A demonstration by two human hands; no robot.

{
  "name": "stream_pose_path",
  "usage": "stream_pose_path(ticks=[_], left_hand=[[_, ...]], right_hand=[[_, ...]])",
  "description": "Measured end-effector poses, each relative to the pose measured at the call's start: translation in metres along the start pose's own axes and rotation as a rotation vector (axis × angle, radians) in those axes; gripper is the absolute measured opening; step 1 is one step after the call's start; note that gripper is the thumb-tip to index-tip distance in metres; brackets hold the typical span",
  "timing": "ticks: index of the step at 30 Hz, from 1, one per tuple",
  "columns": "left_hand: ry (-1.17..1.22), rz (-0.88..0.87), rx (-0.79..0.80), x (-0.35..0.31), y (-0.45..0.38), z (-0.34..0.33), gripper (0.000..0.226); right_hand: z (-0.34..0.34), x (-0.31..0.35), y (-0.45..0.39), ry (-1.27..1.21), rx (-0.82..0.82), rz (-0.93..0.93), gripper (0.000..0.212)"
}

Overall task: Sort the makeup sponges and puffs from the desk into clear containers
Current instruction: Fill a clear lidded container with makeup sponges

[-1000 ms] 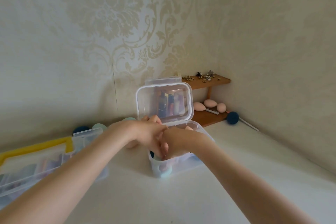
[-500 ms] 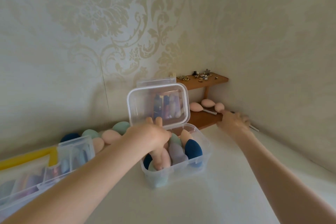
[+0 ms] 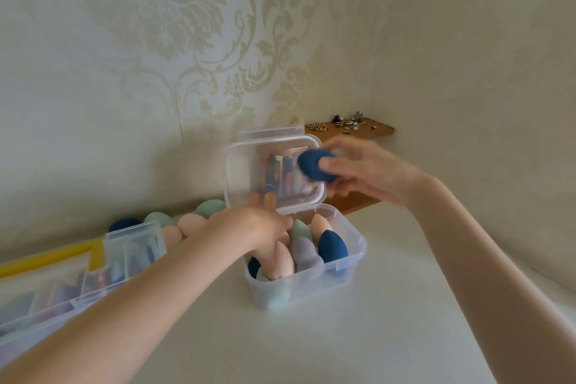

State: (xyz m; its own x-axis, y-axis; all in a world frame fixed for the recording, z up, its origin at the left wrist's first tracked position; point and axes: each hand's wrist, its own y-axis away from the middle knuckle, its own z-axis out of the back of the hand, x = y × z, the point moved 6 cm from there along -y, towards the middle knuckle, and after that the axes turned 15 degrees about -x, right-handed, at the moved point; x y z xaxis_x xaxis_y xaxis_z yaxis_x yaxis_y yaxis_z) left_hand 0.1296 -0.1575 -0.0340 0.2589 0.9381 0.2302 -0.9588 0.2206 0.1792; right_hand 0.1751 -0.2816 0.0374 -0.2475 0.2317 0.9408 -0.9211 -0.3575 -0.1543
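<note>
A clear box (image 3: pixel 353 262) stands on the white desk with its lid (image 3: pixel 249 171) raised upright. Inside are several egg-shaped sponges, among them a dark blue one (image 3: pixel 332 248), a lilac one (image 3: pixel 304 254) and a peach one (image 3: pixel 282 262). My left hand (image 3: pixel 255 224) lies over the box's back left corner, two straight fingertips touching the lid. My right hand (image 3: pixel 371 174) grips a dark blue sponge (image 3: pixel 311 167) in the air in front of the lid, above the box.
Loose sponges lie along the wall at the left: peach (image 3: pixel 190 223), pale teal (image 3: pixel 210 207), dark blue (image 3: pixel 124 224). A clear organiser with a yellow edge (image 3: pixel 93 277) fills the left. A wooden corner shelf (image 3: pixel 371 132) carries small trinkets.
My right hand left the box, reached to the lower shelf in the corner, and has come back over the box gripping the dark blue sponge. My left hand stayed at the lid.
</note>
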Motion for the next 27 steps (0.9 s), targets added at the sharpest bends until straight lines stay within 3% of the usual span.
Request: stream_pose_path(ticks=[2,5,9,11,14,17,19,23,25,27], left_hand=[[0.021,-0.024,-0.032,-0.001,0.004,0.001,0.049],[0.050,-0.022,-0.077,0.000,0.008,0.001,0.060],[0.078,-0.022,-0.097,0.005,0.007,-0.004,0.057],[0.067,-0.016,-0.081,0.009,0.006,-0.006,0.056],[0.048,-0.030,-0.064,0.009,0.005,-0.007,0.051],[0.051,-0.012,-0.055,0.007,0.010,-0.003,0.031],[0.071,-0.001,-0.063,0.009,0.012,-0.001,0.028],[0.033,-0.037,-0.048,0.008,0.013,0.001,0.038],[0.003,-0.052,-0.041,0.005,0.014,0.006,0.041],[0.032,-0.038,-0.022,0.005,0.015,0.010,0.054]], right_hand=[[-0.036,-0.009,0.021,0.147,0.345,-0.047,0.015],[-0.060,-0.033,0.031,0.385,0.531,-0.071,0.020],[-0.062,-0.041,0.026,0.444,0.523,-0.180,0.020],[-0.069,-0.045,0.024,0.582,0.528,-0.157,0.006],[-0.082,-0.047,0.024,0.797,0.525,-0.067,0.021],[-0.097,-0.050,0.025,1.044,0.487,0.110,0.007],[-0.107,-0.051,0.026,1.138,0.464,0.189,0.014],[-0.102,-0.046,0.026,0.977,0.515,0.071,0.007],[-0.090,-0.041,0.024,0.965,0.518,0.052,0.023],[-0.081,-0.038,0.023,0.886,0.513,0.000,0.022]])
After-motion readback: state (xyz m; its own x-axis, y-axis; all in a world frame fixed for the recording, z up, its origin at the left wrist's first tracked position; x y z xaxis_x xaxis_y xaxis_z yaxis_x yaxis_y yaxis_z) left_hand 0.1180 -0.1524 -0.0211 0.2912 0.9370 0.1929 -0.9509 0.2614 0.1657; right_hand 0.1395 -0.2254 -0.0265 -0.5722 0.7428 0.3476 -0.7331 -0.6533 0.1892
